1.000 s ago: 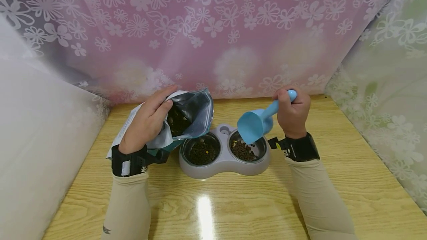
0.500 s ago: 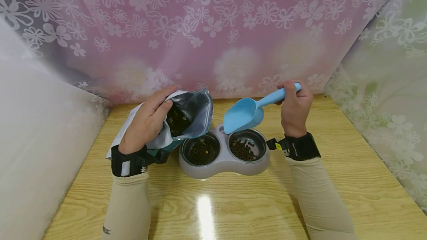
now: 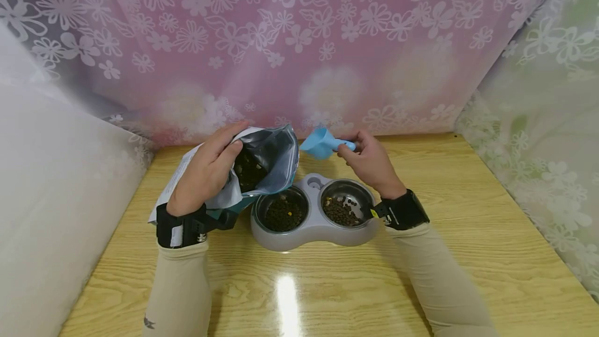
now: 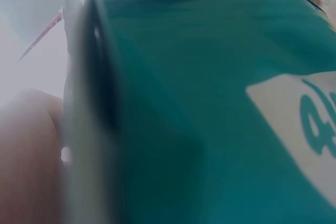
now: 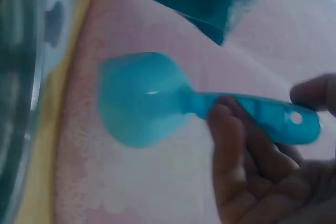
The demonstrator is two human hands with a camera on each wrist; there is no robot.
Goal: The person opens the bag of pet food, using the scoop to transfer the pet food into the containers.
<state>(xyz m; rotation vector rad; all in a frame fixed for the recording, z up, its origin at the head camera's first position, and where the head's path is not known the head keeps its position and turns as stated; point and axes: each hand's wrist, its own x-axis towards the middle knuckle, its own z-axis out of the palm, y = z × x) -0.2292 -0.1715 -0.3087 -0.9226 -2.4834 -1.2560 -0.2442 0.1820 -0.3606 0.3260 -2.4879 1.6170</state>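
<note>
My left hand (image 3: pixel 205 173) holds a pet food bag (image 3: pixel 286 144) by its side, near the mouth. The bag leans with its silvery mouth facing right, and dark kibble (image 3: pixel 250 170) shows inside. In the left wrist view the bag's teal face (image 4: pixel 199 103) fills most of the picture. My right hand (image 3: pixel 372 165) grips a blue scoop (image 3: pixel 319 143) by its handle, just right of the bag's mouth and above the table. The right wrist view shows the scoop's rounded underside (image 5: pixel 142 100), with fingers round the handle. Whether the scoop holds anything cannot be seen.
A grey double feeder (image 3: pixel 309 238) stands in front of the bag. Its left steel bowl (image 3: pixel 304 209) holds dark kibble; brown kibble partly covers the floor of its right bowl (image 3: pixel 348 187). The wooden table (image 3: pixel 355 295) ends at a pink flowered backdrop (image 3: pixel 290 66).
My right hand has turned the scoop over from above the right bowl and moved it left and back, towards the bag's mouth. My left hand and the bag have stayed in place.
</note>
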